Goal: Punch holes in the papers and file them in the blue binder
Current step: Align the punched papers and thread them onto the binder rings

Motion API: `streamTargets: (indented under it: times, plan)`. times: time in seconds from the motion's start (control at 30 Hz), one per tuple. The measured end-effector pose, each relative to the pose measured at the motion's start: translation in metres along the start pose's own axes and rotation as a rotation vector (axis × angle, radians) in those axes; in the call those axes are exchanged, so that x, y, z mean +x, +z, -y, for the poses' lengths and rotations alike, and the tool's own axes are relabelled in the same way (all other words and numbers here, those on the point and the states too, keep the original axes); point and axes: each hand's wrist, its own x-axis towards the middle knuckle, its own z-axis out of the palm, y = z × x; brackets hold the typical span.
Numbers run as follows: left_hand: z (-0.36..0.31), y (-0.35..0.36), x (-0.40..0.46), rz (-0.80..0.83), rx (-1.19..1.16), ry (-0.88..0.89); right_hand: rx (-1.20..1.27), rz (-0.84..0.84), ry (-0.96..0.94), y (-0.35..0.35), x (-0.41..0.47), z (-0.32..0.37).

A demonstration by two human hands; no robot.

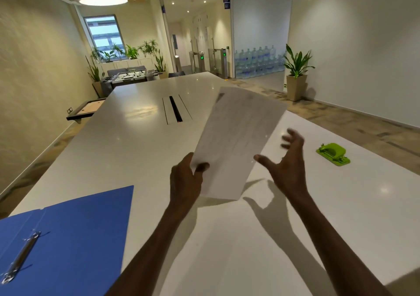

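The left hand (185, 179) grips the near left corner of the papers (238, 141), thumb on top and fingers underneath, holding the sheets up off the white surface (136, 150) so they slant away toward the far right. The right hand (287, 159) hovers just right of the sheets with fingers spread and loose, grasping nothing; whether its thumb tip touches the paper edge cannot be told. Both forearms cast shadows on the surface beneath.

To the right, well apart from the hands, a lime-green hole punch (333, 154) sits flat on the surface. At the near left the blue binder (75, 232) lies open, its metal ring clip (21, 256) exposed along the spine. Farther off, a cable slot (176, 111) is set into the middle of the surface. Beyond the far end stand potted plants (296, 72), a foosball table (129, 76) and stacked water bottles (259, 62) behind glass.
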Motion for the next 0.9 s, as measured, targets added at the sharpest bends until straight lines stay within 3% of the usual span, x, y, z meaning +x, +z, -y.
streamTargets:
  times: [0.13, 0.2, 0.33, 0.43, 0.53, 0.6, 0.67, 0.73, 0.9]
  plan:
    - [-0.008, -0.022, 0.021, 0.064, 0.216, 0.207, -0.29, -0.174, -0.329, -0.029, 0.016, 0.041]
    - [-0.015, -0.031, 0.028, 0.094, 0.286, 0.283, -0.324, -0.156, -0.446, -0.037, 0.019, 0.057]
    - [-0.027, -0.042, 0.034, 0.161, 0.359, 0.348, -0.117, 0.116, -0.285, -0.047, 0.028, 0.064]
    - [-0.024, -0.051, 0.035, -0.013, 0.316, 0.374, 0.03, 0.125, -0.213, -0.05, 0.028, 0.051]
    - [-0.018, -0.059, 0.035, -0.28, 0.045, 0.149, 0.206, 0.082, -0.136, -0.053, 0.026, 0.036]
    - [-0.018, -0.059, 0.034, -0.169, -0.226, -0.097, 0.321, 0.126, -0.012, -0.055, 0.029, 0.026]
    - [-0.017, -0.055, 0.031, 0.065, -0.404, -0.23, 0.387, 0.197, 0.076, -0.053, 0.033, 0.015]
    - [-0.02, -0.047, 0.023, 0.144, -0.462, -0.282, 0.365, 0.176, 0.096, -0.049, 0.032, 0.008]
    - [-0.023, -0.014, 0.003, -0.112, -0.407, -0.25, 0.319, 0.024, 0.016, -0.036, 0.016, 0.003]
